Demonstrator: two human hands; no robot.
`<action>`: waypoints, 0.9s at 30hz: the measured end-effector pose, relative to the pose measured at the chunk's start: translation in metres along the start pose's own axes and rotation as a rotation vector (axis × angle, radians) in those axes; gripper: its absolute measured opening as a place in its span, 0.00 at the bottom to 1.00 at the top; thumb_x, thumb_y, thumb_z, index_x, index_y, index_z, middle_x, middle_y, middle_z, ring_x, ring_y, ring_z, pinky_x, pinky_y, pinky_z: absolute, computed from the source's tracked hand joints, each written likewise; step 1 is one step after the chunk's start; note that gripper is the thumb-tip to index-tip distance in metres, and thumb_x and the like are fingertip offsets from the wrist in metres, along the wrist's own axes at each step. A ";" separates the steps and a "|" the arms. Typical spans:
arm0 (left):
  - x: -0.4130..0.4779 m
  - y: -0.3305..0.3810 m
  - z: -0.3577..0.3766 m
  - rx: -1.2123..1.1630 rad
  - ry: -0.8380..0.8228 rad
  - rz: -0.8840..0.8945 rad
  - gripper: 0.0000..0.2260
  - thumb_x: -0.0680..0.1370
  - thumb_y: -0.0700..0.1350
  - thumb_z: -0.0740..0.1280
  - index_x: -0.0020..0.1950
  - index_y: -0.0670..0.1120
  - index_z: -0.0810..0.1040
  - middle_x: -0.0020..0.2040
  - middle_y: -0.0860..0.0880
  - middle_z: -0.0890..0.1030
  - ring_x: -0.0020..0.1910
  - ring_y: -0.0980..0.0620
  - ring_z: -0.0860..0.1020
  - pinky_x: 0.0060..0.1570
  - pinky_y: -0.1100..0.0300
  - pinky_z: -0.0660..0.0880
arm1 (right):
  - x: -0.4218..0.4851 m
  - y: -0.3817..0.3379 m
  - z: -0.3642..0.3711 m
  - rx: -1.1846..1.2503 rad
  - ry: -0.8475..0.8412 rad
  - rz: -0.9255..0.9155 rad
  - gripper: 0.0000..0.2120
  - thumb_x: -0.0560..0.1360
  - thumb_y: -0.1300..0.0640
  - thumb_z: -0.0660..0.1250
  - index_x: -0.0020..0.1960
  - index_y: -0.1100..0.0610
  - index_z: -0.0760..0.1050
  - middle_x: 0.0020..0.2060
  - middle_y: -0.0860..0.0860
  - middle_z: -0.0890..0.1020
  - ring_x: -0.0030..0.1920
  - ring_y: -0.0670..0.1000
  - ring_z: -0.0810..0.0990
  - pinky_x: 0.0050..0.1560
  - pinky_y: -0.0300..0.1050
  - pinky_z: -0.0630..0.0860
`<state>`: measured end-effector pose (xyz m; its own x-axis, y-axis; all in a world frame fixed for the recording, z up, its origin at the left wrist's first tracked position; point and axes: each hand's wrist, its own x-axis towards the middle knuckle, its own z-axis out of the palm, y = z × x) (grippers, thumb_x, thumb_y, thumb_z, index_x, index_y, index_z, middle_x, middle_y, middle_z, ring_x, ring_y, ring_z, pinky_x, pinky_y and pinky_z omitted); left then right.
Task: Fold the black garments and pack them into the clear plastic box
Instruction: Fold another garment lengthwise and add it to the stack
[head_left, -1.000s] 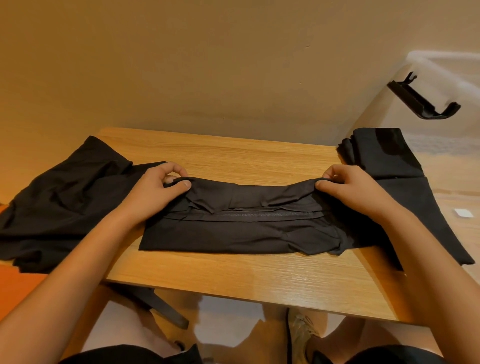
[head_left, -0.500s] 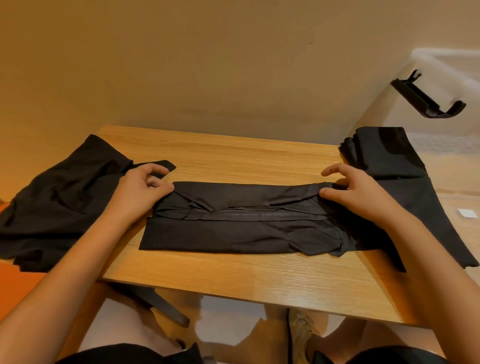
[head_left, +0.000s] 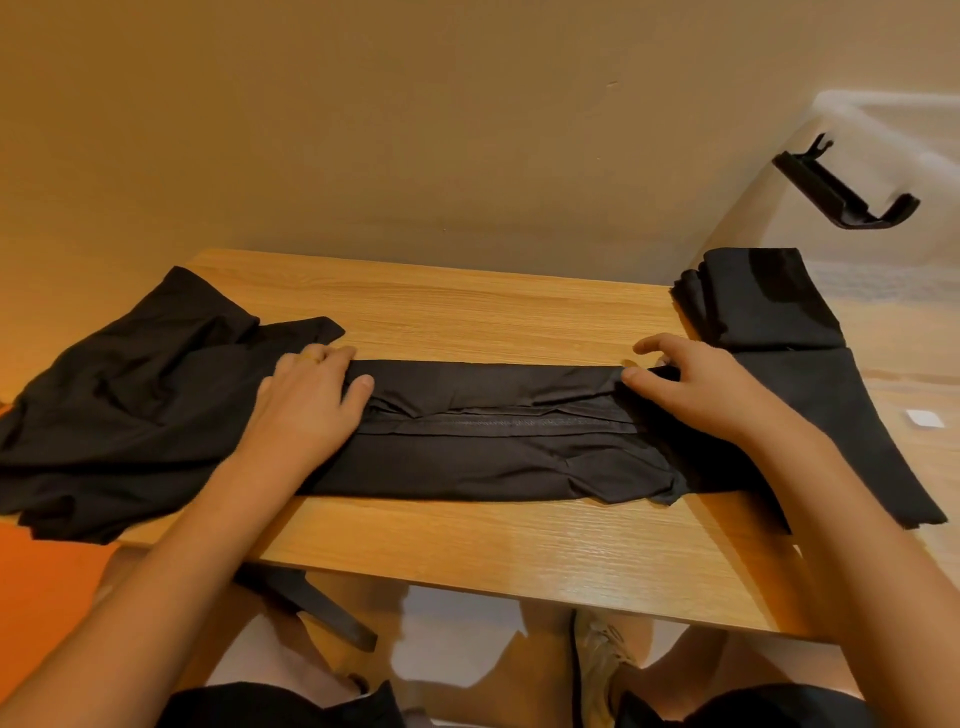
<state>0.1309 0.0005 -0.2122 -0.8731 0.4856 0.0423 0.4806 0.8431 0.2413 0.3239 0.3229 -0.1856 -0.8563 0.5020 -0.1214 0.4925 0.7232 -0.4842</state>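
Note:
A black garment (head_left: 483, 441) lies folded into a long strip across the middle of the wooden table (head_left: 467, 551). My left hand (head_left: 306, 400) lies flat on its left end, fingers straight. My right hand (head_left: 691, 384) presses its right end with fingers spread and relaxed. A loose pile of black garments (head_left: 124, 405) lies at the table's left edge. Another folded black garment (head_left: 779, 322) lies at the right, against the clear plastic box (head_left: 883, 124), whose near wall shows only faintly.
A black latch clip (head_left: 841, 192) sits on the box wall at the upper right. A small white tag (head_left: 924, 418) lies at the far right. A beige wall stands right behind the table. My knees and a shoe show under the front edge.
Both hands have let go of the garment's top edge, which they pinched a second ago. The folded-over flap now lies flat and the hands press on the strip's ends.

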 end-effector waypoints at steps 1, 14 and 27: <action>0.006 -0.002 -0.001 0.002 -0.030 -0.017 0.25 0.83 0.58 0.59 0.78 0.48 0.67 0.72 0.44 0.70 0.70 0.41 0.67 0.66 0.42 0.68 | 0.002 -0.002 0.002 -0.011 -0.010 -0.005 0.24 0.78 0.38 0.66 0.70 0.48 0.72 0.62 0.53 0.79 0.62 0.54 0.77 0.62 0.56 0.77; 0.069 0.010 -0.002 -0.368 -0.167 0.142 0.03 0.80 0.45 0.70 0.50 0.47 0.83 0.46 0.50 0.83 0.47 0.54 0.79 0.44 0.60 0.71 | -0.014 0.006 0.023 -0.016 0.093 0.034 0.09 0.77 0.42 0.69 0.51 0.46 0.76 0.44 0.46 0.80 0.43 0.45 0.78 0.39 0.42 0.72; 0.174 0.144 0.036 -0.142 -0.090 0.533 0.10 0.80 0.51 0.69 0.60 0.54 0.82 0.61 0.50 0.79 0.64 0.44 0.72 0.64 0.42 0.67 | -0.096 -0.014 0.036 0.007 0.119 0.134 0.14 0.78 0.36 0.62 0.47 0.46 0.74 0.36 0.46 0.80 0.39 0.46 0.80 0.46 0.50 0.81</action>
<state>0.0516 0.2148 -0.2045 -0.4992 0.8591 0.1131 0.8325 0.4393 0.3376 0.3935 0.2479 -0.1985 -0.7586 0.6464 -0.0822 0.5994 0.6428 -0.4771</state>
